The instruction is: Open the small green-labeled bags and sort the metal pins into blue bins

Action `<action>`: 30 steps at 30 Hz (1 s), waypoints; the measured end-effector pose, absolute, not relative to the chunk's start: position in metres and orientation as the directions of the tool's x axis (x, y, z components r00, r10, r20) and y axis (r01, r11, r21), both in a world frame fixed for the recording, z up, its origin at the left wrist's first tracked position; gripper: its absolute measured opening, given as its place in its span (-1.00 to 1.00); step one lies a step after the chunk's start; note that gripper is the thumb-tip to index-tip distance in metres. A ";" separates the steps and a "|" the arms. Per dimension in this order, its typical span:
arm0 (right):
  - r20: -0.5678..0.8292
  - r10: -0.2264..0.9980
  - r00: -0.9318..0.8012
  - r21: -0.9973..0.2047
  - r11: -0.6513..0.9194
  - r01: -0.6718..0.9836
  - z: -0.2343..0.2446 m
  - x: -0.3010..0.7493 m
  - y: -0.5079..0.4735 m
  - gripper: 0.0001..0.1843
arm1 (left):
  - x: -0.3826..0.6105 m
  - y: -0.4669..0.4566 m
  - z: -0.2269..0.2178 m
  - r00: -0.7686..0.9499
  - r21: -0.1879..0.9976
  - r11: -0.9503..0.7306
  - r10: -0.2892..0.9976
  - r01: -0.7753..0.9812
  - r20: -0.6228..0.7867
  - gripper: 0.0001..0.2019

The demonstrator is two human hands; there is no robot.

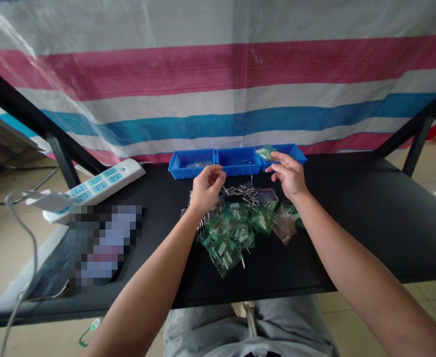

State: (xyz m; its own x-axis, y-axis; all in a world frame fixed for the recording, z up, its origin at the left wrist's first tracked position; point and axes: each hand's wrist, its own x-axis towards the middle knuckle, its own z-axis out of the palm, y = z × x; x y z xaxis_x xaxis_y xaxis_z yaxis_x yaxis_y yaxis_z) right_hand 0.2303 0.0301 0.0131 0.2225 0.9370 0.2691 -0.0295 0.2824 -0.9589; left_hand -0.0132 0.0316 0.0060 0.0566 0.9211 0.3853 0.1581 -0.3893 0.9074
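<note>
Over the near side of the blue bins, my left hand [208,188] is closed, fingers curled in against the thumb; whatever they may hold is hidden. My right hand [288,174] is at the right blue bin [296,152] with its fingers apart. A small green plastic packet [266,152] is right by its fingertips, over the bin's left side; whether they touch cannot be told. Below the hands lies a pile of green-tinted packets [227,233] with pale pieces inside. Loose thin metal rods [245,193] are spread behind and among the packets.
The left bin [190,171] holds clear packets, and the middle bin [238,169] a few thin metal pieces. On the left of the black table [359,213] lie a white power strip [99,186] with a cable and a pixelated flat item [106,248]. A striped sheet [210,69] hangs behind.
</note>
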 end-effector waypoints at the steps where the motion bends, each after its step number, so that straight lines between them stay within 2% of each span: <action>1: 0.271 0.936 0.224 -0.960 0.279 -0.007 0.012 0.236 0.033 -0.46 | -0.013 0.031 0.006 0.062 0.897 -0.397 0.918 0.192 0.393 -0.69; 6: 0.217 0.948 0.235 -0.976 0.203 0.083 0.005 0.252 0.041 -0.25 | -0.013 0.026 0.010 0.115 0.851 -0.421 0.906 0.314 0.407 -0.75; 9: 0.215 0.929 0.300 -0.976 0.193 0.101 0.001 0.252 0.044 -0.28 | -0.013 0.025 0.012 0.125 0.845 -0.422 0.906 0.329 0.404 -0.77; 12: 0.315 0.871 0.377 -0.943 0.244 0.224 -0.002 0.252 0.044 -0.41 | -0.013 0.024 0.013 0.123 0.834 -0.428 0.903 0.349 0.412 -0.77; 16: 0.537 0.753 0.381 -0.801 0.314 0.509 -0.001 0.251 0.040 -0.58 | -0.014 0.025 0.012 0.126 0.806 -0.453 0.889 0.380 0.440 -0.77; 19: 0.596 0.752 0.282 -0.725 0.353 0.592 0.004 0.244 0.033 -0.73 | -0.015 0.026 0.012 0.134 0.785 -0.467 0.880 0.407 0.455 -0.77; 22: 0.586 0.801 0.121 -0.684 0.408 0.605 0.008 0.234 0.025 -0.84 | -0.016 0.027 0.013 0.169 0.737 -0.494 0.864 0.462 0.474 -0.79; 26: 0.513 0.830 -0.219 -0.609 0.532 0.589 0.012 0.218 0.012 -0.88 | -0.018 0.028 0.009 0.282 0.621 -0.567 0.818 0.541 0.501 -0.81; 30: 0.434 0.739 -0.516 -0.520 0.673 0.526 0.015 0.202 0.001 -0.79 | -0.018 0.029 0.005 0.358 0.545 -0.624 0.776 0.560 0.520 -0.80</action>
State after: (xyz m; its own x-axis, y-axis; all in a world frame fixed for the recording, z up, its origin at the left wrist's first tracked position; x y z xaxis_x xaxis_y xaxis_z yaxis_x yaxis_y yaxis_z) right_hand 0.2024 0.0012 0.0150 -0.5160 0.7386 0.4338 0.5263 0.6729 -0.5198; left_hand -0.0178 0.0289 0.0047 0.3575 0.7755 0.5203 0.5601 -0.6239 0.5451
